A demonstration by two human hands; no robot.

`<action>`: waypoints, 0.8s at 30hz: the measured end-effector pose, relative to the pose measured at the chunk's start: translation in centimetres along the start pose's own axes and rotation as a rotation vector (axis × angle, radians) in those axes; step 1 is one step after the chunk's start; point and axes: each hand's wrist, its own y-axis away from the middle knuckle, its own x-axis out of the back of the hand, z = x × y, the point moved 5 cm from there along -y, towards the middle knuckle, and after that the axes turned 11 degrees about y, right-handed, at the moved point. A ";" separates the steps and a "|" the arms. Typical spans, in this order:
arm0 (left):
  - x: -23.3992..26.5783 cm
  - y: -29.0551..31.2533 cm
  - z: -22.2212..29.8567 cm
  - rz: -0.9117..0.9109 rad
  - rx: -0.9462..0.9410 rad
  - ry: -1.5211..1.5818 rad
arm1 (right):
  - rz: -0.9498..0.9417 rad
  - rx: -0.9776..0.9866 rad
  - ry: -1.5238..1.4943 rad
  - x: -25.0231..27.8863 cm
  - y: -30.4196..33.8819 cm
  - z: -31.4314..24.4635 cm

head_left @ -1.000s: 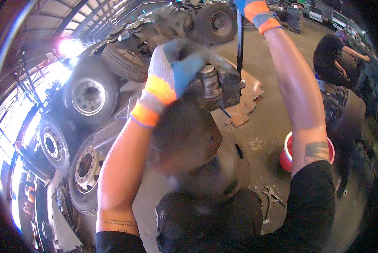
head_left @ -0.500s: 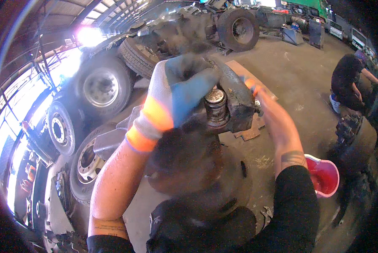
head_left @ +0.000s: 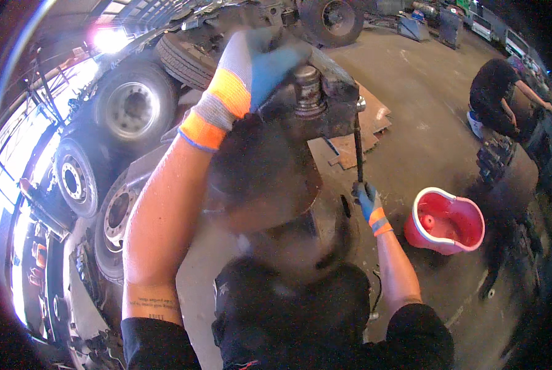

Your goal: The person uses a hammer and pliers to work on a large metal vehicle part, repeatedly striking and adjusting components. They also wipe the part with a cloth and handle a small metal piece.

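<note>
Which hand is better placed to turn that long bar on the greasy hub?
Probably the right hand: it grips the bar's lower end. The left hand rests on the hub.

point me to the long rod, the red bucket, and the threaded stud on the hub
long rod (head_left: pixel 358 148), head view, middle of its dark shaft.
red bucket (head_left: pixel 419 213), head view, its pale left rim.
threaded stud (head_left: pixel 307 89), head view, its ribbed side.
</note>
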 end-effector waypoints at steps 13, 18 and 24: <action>0.3 -0.3 -1.2 0.094 -0.026 -0.266 | -0.109 0.183 -0.112 -4.4 -0.9 -4.8; 0.4 0.1 -0.7 0.084 0.039 -0.130 | -0.031 0.142 -0.093 -5.0 -1.5 -3.9; 0.7 -0.3 -2.6 0.097 0.010 -0.120 | 0.207 0.104 -0.119 -2.9 6.9 -2.9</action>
